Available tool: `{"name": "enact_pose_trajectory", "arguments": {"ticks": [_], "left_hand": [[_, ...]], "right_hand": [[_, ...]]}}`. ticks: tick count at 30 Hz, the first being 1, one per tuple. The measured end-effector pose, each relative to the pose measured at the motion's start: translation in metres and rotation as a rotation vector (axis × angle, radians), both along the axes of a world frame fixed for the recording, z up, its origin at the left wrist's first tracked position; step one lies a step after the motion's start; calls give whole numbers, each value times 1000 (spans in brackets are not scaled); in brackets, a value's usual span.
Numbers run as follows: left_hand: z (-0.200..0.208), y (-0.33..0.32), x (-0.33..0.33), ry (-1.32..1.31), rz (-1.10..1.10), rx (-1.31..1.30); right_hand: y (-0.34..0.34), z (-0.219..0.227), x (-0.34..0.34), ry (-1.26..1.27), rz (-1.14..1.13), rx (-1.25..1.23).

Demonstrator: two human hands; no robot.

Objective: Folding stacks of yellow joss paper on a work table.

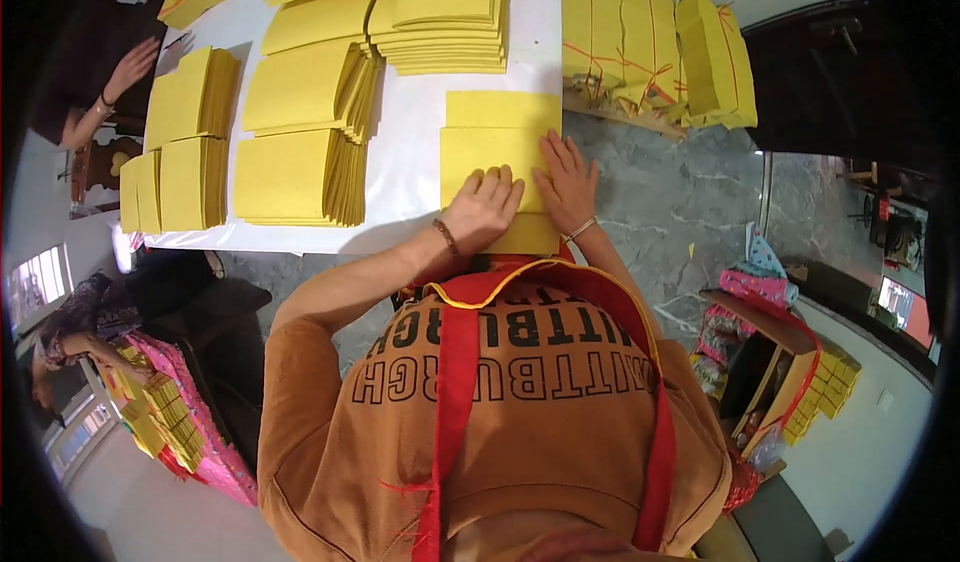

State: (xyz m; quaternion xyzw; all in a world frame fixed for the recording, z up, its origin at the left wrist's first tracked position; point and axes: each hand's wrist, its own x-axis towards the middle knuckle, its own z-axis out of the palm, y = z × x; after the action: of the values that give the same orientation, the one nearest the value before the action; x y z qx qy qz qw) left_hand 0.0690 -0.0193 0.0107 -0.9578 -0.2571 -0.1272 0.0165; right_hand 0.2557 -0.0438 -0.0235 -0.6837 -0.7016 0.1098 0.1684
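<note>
In front of me, yellow paper (pixel 490 152) lies at the table's edge, with straight crease or overlap lines across it. My left hand (pixel 480 212) presses on its near part with bent fingers held close together; what lies under the fingertips is hidden. Flat along the paper's right edge rests my right hand (pixel 568 182), its fingers stretched out. A lower yellow flap (pixel 530 234) shows between my wrists at the table edge. Whether it belongs to the same sheet I cannot tell.
Stacks of folded yellow paper (pixel 285 177) cover the white table (pixel 400 177) to the left and far side. Tied yellow bundles (pixel 655 47) stand at the far right. Another person's hand (pixel 130 67) is at the left edge. A wooden stool (pixel 765 362) stands lower right.
</note>
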Motion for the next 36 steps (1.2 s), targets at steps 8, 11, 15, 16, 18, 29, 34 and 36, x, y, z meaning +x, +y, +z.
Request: {"name": "enact_pose_trajectory", "arguments": {"ticks": [8, 11, 15, 16, 18, 29, 34, 36], "left_hand": [[62, 23, -5, 28, -70, -42], [89, 29, -7, -182, -160, 120], [111, 50, -14, -291, -102, 271], [115, 57, -17, -264, -28, 309], [118, 70, -20, -256, 89, 363], [101, 209, -21, -1194, 669, -917], [64, 258, -44, -1055, 762, -940], [48, 268, -45, -860, 806, -751]], "right_hand": [[38, 56, 19, 820, -234, -176], [40, 59, 29, 1365, -141, -459], [45, 90, 13, 1703, 16, -632], [53, 95, 7, 1744, -12, -442], [73, 101, -2, 1776, -32, -252], [238, 92, -37, 1241, -157, 145], [243, 103, -39, 822, -130, -89], [246, 98, -38, 777, -115, -106]]}}
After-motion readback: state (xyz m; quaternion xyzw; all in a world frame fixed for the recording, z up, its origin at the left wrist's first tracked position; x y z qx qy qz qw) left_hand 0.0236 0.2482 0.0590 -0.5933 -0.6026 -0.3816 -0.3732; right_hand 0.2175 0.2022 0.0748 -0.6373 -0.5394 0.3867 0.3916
